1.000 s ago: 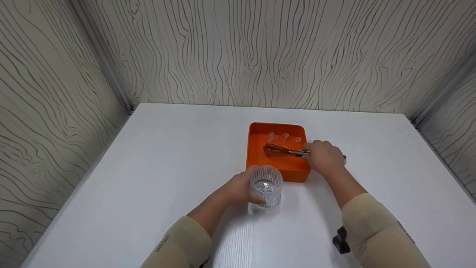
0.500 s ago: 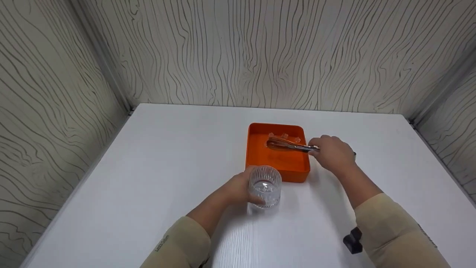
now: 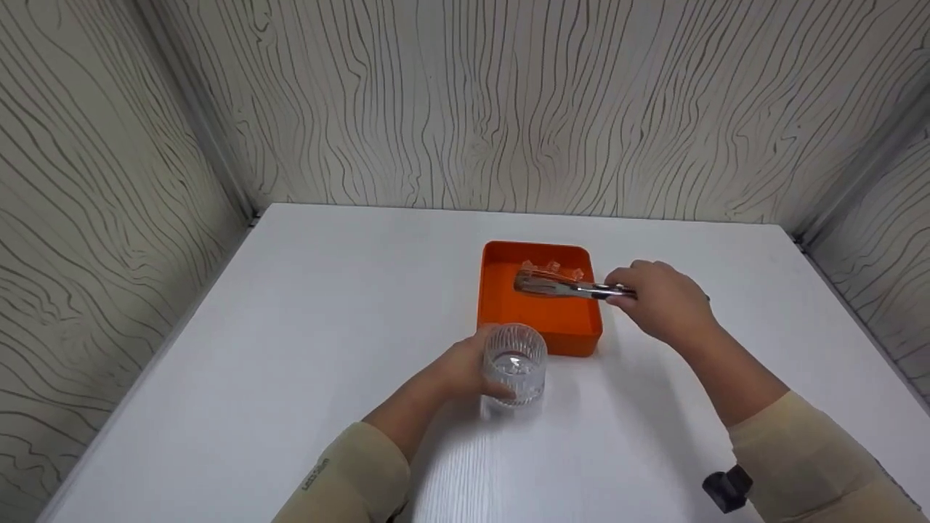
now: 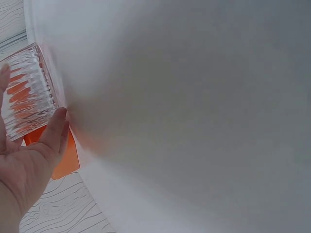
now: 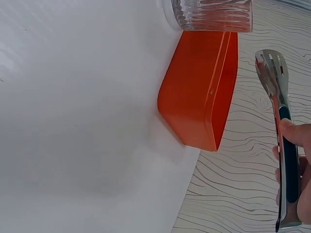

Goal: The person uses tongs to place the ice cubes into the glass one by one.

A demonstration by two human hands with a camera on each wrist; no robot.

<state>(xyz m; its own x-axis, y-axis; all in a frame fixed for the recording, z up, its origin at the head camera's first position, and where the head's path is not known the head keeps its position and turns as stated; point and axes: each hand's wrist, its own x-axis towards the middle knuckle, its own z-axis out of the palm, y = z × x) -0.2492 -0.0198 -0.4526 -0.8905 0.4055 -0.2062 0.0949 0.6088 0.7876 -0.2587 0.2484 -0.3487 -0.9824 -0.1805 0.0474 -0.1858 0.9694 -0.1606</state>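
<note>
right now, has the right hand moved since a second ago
Yes, the right hand has moved rightward, away from the orange tray, in the head view.

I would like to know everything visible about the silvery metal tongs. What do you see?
These silvery, metal-looking tongs have a rounded, slotted head and a dark strip along the handle. The right hand holds them there, its thumb on the strip. They hang roughly level, with the head above an open orange rectangular tray, not seen touching it. Whether anything is between their arms, I cannot tell.
</note>
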